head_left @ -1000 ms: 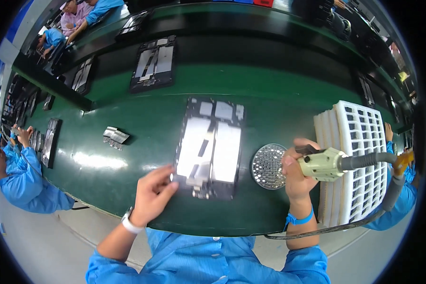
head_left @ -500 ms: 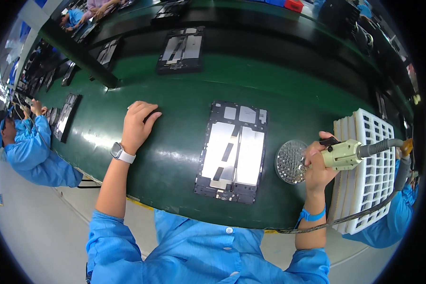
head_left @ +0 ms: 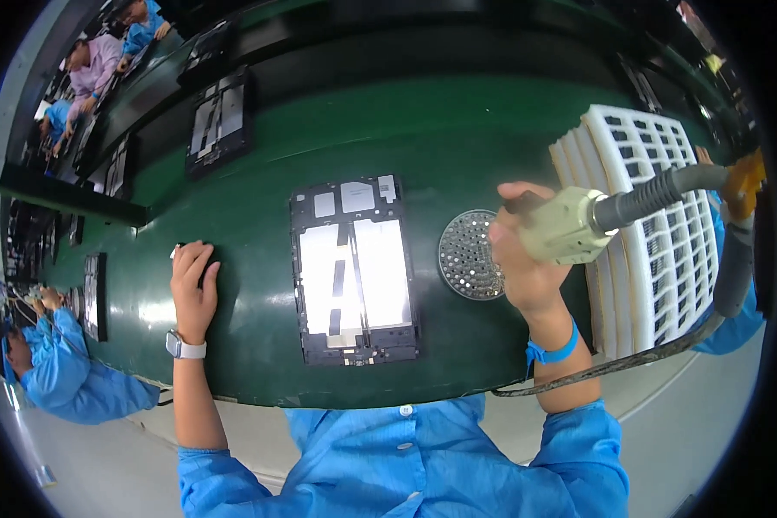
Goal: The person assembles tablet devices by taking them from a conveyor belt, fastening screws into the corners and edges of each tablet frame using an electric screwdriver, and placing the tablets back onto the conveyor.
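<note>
My right hand (head_left: 531, 281) is wrapped round a pale green power screwdriver (head_left: 568, 226), with a grey hose at its rear; its tip is hidden. The hand is at the right edge of a round clear dish (head_left: 469, 257) dotted with small shiny bits. My left hand (head_left: 193, 289) lies on the green table, thumb apart from its loosely bent fingers, with nothing visible between them. A small white bit shows beside its fingers, too small to name. Between my hands lies an opened tablet-like device (head_left: 354, 272), with silvery panels in a black frame, touched by neither hand.
Stacked white foam trays (head_left: 643, 233) with grid slots stand at the right. A dark cable (head_left: 596, 371) crosses my right forearm. Similar devices (head_left: 218, 121) lie farther back and left, near a dark green post (head_left: 73, 194). A co-worker in blue (head_left: 69, 363) sits at the left.
The view has shifted, so the device, dish and trays sit differently in the picture. My right hand still grips the screwdriver, now larger in view, beside the dish. My left hand still rests on the table.
</note>
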Motion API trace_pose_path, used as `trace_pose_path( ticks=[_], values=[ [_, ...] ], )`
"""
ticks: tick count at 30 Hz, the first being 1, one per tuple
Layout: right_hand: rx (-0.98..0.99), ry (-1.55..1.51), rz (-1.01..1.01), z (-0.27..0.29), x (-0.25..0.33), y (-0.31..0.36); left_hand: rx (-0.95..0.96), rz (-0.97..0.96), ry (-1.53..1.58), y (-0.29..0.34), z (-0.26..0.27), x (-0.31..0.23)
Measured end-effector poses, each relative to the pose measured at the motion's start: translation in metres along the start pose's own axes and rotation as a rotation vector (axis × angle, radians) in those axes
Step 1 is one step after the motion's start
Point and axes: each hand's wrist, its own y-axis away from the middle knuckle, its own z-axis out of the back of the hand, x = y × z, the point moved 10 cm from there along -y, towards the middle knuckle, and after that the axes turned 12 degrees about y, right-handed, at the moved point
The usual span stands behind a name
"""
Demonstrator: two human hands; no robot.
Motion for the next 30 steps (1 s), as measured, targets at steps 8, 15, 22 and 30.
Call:
trace_pose_path(
  ticks=[8, 15, 22, 30],
  values=[
    [0.007, 0.056, 0.024, 0.000, -0.004, 0.004, -0.117, 0.035, 0.001, -0.020, 0.000, -0.020],
    [0.022, 0.014, -0.029, -0.001, -0.009, 0.000, -0.131, -0.012, -0.069, -0.023, -0.001, -0.015],
    [0.046, 0.065, -0.003, -0.001, -0.005, 0.001, -0.130, -0.175, -0.068, -0.036, 0.008, -0.058],
    [0.026, 0.025, 0.011, 0.001, -0.004, 0.002, -0.007, 0.194, 0.214, -0.045, -0.005, -0.041]
  ],
)
